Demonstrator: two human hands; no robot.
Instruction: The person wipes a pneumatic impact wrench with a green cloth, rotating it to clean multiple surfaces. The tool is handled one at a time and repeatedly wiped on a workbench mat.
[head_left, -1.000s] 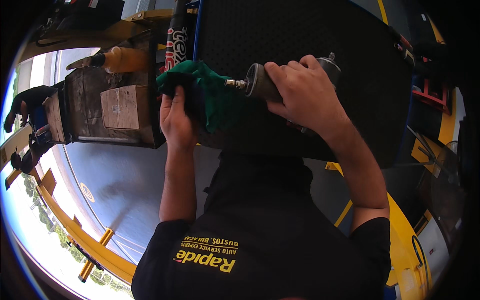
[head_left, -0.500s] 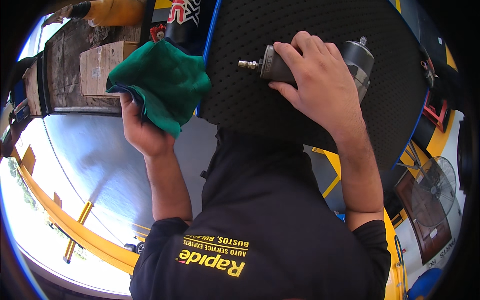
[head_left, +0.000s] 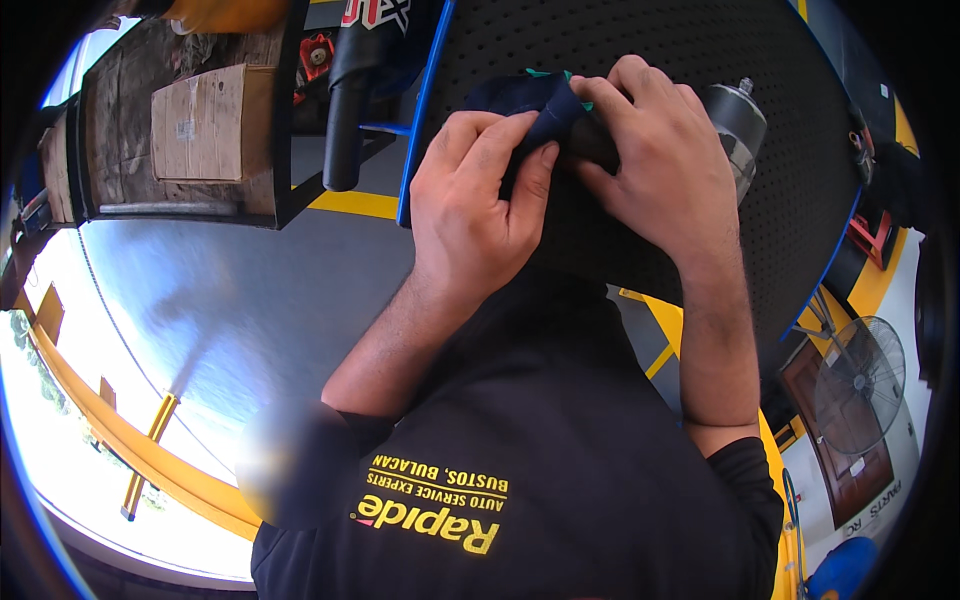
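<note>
An air impact wrench (head_left: pixel 738 122) lies on a black dimpled mat (head_left: pixel 800 210), its square drive pointing up at the far right. My right hand (head_left: pixel 665 165) is closed around its handle. In my left hand (head_left: pixel 475 205) is a cloth (head_left: pixel 530 100), dark blue on the side that shows, with a little green at its edges. Fingers and thumb pinch the cloth against the handle's end, close beside my right fingertips. The cloth covers the air fitting there, and most of the handle is hidden by my hands.
A blue edge (head_left: pixel 420 130) borders the mat on the left. Beyond it are a black tube-shaped part (head_left: pixel 345 130) and a cardboard box (head_left: pixel 205 125) on a worn, stained surface. A standing fan (head_left: pixel 860 383) is at the right. Yellow beams (head_left: pixel 150 450) run along the lower left.
My left hand has moved right, bringing the cloth from beside the mat onto the end of the wrench's handle. My right hand keeps its hold, with the wrench shifted slightly right.
</note>
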